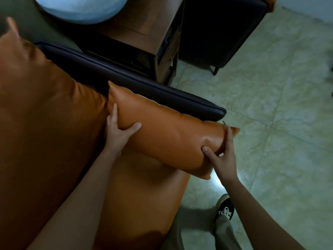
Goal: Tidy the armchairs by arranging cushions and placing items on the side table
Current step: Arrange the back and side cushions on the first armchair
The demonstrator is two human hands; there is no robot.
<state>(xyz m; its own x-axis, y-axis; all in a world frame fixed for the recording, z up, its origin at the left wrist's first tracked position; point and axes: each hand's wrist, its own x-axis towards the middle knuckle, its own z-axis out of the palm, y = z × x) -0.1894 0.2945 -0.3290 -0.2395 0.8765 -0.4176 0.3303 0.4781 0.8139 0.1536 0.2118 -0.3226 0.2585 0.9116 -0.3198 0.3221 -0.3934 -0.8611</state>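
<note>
A long orange leather side cushion [167,134] lies along the dark armrest [137,85] of the near armchair, over the orange seat cushion [140,192]. My left hand [119,129] grips its back end, thumb on top and fingers tucked behind, next to the big orange back cushion [45,109]. My right hand [220,154] grips its front end, thumb pressing a dent into the leather and fingers wrapped round the far side. The wooden side table [144,27] stands just beyond the armrest.
A pale blue round cushion [81,8] shows at the top left. A second dark armchair [221,29] stands right of the side table. Pale tiled floor [281,105] spreads to the right. My shoe [225,210] is on the floor by the seat's front edge.
</note>
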